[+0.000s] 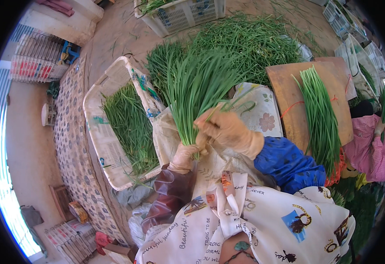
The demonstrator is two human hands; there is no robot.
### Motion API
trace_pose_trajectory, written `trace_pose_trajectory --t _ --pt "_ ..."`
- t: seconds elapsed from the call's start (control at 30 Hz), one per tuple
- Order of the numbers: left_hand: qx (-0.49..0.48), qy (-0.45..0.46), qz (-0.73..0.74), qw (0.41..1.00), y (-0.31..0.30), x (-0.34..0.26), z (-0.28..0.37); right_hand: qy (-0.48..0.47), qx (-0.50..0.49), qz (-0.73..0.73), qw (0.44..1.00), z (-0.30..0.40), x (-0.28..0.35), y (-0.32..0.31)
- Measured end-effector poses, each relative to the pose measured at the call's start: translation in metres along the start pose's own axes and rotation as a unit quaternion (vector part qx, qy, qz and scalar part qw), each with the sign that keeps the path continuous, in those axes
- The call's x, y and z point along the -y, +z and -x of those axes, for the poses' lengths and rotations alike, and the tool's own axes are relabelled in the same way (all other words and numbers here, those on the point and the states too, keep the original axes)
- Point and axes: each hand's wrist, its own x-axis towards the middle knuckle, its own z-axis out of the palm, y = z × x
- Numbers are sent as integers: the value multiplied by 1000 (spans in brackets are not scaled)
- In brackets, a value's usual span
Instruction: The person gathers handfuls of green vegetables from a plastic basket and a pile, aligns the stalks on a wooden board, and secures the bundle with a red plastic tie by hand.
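Observation:
A fanned bunch of long green garlic chives (195,89) stands in my gloved left hand (187,155), gripped around its pale stem ends above my lap. My gloved right hand (232,132) is at the right side of the stems, fingers curled and motion-blurred. A few loose blades (242,104) trail by its fingertips; whether it pinches them is unclear. On a brown board (284,95) to the right lies a neat chive bundle (321,109), with a red tie (291,107) running beneath it. A floral cloth (255,112) lies between the board and my hands.
Left of my lap, a white plastic crate (95,99) holds chives (133,128). Beyond the bunch lies a big heap of loose chives (245,43), with another white crate (189,18) behind it. At far right, a person in a pink checked sleeve (380,155) holds chives.

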Motion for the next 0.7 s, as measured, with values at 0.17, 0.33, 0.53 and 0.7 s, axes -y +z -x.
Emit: trace_pose_trajectory --t 0.17,0.33,0.53,0.7 --pt "-26 0 -13 1000 -24 3 -5 43 -220 -289 931 -56 39 -94" --pt "-41 11 -43 998 -28 -11 -14 172 -179 -150 957 -44 -10 -110" --pt "-28 64 -109 992 -10 -19 -2 278 52 -195 939 -32 -33 -47" --pt "-31 50 -178 982 7 -24 9 399 111 -206 887 -46 -48 -25"
